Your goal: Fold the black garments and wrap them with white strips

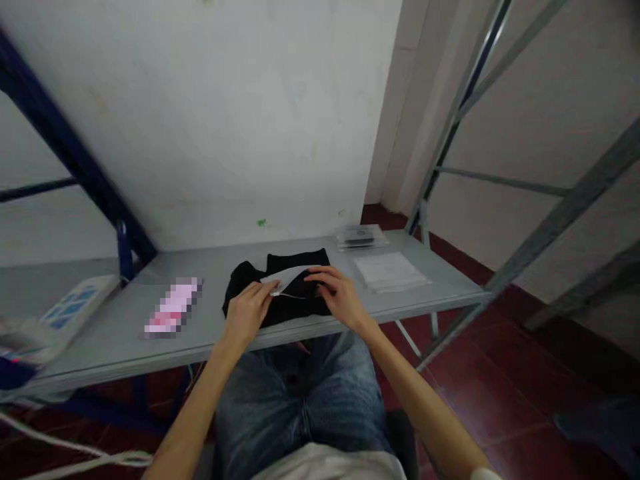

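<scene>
Bare hands [291, 299] lift smooth white sheeting [289, 275] (softly curved) over black cloth [295, 308].

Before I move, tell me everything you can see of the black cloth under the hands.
The black cloth looks soft and matt, and lies bunched on the grey tabletop, close to the near edge. Its far edge has a notch left of the middle; the left end is rounded and looks raised. A pale, thin piece lies over its middle, its near-left end at the fingertips of the left hand. The right hand is over the cloth's right part. What the cloth is, I cannot tell.
</scene>
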Tool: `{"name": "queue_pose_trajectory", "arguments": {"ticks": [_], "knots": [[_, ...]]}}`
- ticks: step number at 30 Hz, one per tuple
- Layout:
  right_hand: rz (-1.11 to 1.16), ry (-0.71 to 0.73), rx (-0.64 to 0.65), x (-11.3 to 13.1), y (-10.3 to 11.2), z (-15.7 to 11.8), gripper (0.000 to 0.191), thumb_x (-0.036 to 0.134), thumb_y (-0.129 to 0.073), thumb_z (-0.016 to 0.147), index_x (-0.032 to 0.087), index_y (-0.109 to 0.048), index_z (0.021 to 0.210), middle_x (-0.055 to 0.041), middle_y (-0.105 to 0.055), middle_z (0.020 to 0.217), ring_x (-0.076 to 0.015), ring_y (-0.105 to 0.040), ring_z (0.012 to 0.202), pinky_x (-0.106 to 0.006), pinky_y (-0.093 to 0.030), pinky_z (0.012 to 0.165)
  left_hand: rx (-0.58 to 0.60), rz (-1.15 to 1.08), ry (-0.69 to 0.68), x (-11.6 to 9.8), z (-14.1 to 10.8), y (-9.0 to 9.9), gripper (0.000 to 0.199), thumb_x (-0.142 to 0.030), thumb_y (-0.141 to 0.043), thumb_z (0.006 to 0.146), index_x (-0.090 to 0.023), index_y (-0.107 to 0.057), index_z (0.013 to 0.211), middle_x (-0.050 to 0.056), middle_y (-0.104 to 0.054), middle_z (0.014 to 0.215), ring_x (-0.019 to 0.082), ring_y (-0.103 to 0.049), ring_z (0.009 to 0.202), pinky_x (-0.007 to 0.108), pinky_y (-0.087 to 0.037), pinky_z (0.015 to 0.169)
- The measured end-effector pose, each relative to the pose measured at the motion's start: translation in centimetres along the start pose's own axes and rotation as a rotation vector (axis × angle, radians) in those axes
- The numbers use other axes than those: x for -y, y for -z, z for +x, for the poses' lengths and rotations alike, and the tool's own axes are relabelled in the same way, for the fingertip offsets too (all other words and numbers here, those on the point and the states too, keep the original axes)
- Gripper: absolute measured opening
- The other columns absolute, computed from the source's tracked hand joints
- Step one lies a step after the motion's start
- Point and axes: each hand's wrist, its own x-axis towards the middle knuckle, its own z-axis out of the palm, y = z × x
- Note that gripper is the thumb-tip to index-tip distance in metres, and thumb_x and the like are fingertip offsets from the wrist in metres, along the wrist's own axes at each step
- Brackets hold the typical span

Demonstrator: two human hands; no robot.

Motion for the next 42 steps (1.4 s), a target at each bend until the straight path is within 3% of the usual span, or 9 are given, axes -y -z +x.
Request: {"name": "queue_pose_trajectory", "arguments": {"ticks": [6,9,14,19,28,31,35,39,42], "knots": [[0.358,-0.109,-0.077,0.3,1.9,0.2,0.025,0.026,-0.062,0.096,0.03,-0.077,0.115,-0.0056,-0.069,0.133,-0.0236,-0.068,0.112,-0.03,-0.064,0.071,-0.039,0.014,0.149,1.4,-0.2,0.0,0.032,-0.024,-0.047,0.103,-0.021,-0.073,0.121,0.01,-0.078,0.1,0.024,-0.073,0.094,0.033,-0.055,0.08],[0.524,-0.223,-0.108,0.1,2.3,0.4,0.03,0.037,-0.072,0.091,0.029,-0.076,0.12,-0.0052,-0.07,0.132,-0.0197,-0.069,0.092,-0.025,-0.06,0.057,-0.116,0.085,0.305,2.3,-0.1,0.7,0.032,-0.03,-0.05,0.101,-0.02,-0.076,0.117,0.01,-0.078,0.096,0.025,-0.073,0.087,0.033,-0.053,0.077],[0.514,-0.317,-0.165,-1.3,2.6,0.5,0.037,0.038,-0.076,0.087,0.028,-0.075,0.122,-0.0047,-0.073,0.124,-0.0092,-0.058,0.062,-0.022,-0.054,0.05,-0.202,0.207,0.541,3.3,0.2,2.5,0.038,-0.041,-0.049,0.102,-0.019,-0.077,0.115,0.01,-0.08,0.088,0.026,-0.074,0.08,0.033,-0.05,0.072],[0.488,-0.292,-0.143,-3.9,1.7,0.8,0.028,0.038,-0.071,0.087,0.027,-0.075,0.112,-0.0072,-0.065,0.14,-0.0203,-0.071,0.097,-0.027,-0.063,0.064,-0.237,0.211,0.637,3.1,0.7,3.3,0.048,-0.048,-0.043,0.104,-0.016,-0.078,0.1,0.012,-0.08,0.083,0.028,-0.076,0.076,0.036,-0.052,0.073],[0.068,-0.221,0.126,-8.4,0.1,2.5,0.042,0.006,-0.046,0.077,0.024,-0.078,0.098,-0.0053,-0.068,0.138,-0.0201,-0.066,0.118,-0.034,-0.059,0.09,-0.25,-0.068,0.484,1.0,1.1,1.9,0.045,-0.043,-0.041,0.107,-0.018,-0.074,0.125,0.012,-0.08,0.114,0.027,-0.077,0.102,0.038,-0.057,0.09],[-0.027,-0.238,0.098,-9.5,0.0,2.6,0.037,0.006,-0.047,0.079,0.024,-0.078,0.092,-0.005,-0.071,0.132,-0.0214,-0.067,0.118,-0.037,-0.055,0.1,-0.22,-0.189,0.381,0.2,1.1,1.0,0.043,-0.041,-0.042,0.108,-0.02,-0.07,0.134,0.01,-0.076,0.127,0.026,-0.074,0.114,0.04,-0.057,0.1],[-0.054,-0.28,0.043,-10.5,-0.6,3.1,0.027,0.021,-0.058,0.089,0.025,-0.076,0.109,-0.0066,-0.075,0.123,-0.0237,-0.069,0.116,-0.039,-0.053,0.105,-0.203,-0.259,0.313,-0.5,1.1,0.2,0.041,-0.038,-0.044,0.108,-0.02,-0.07,0.133,0.01,-0.075,0.13,0.025,-0.071,0.12,0.042,-0.054,0.108],[-0.017,-0.308,0.042,-10.6,-1.3,3.5,0.037,0.025,-0.067,0.083,0.023,-0.071,0.12,-0.0067,-0.075,0.12,-0.0238,-0.07,0.113,-0.04,-0.054,0.104,-0.264,-0.268,0.333,-0.8,1.2,0.4,0.04,-0.037,-0.044,0.108,-0.019,-0.071,0.131,0.01,-0.075,0.13,0.024,-0.07,0.122,0.042,-0.053,0.111],[0.058,-0.336,0.054,-10.2,-1.6,3.8,0.034,0.018,-0.063,0.079,0.023,-0.071,0.112,-0.0042,-0.076,0.113,-0.0217,-0.072,0.107,-0.037,-0.055,0.102,-0.295,-0.27,0.37,-1.0,1.3,1.0,0.04,-0.038,-0.044,0.108,-0.018,-0.071,0.131,0.01,-0.075,0.13,0.024,-0.07,0.123,0.043,-0.053,0.11]]}}
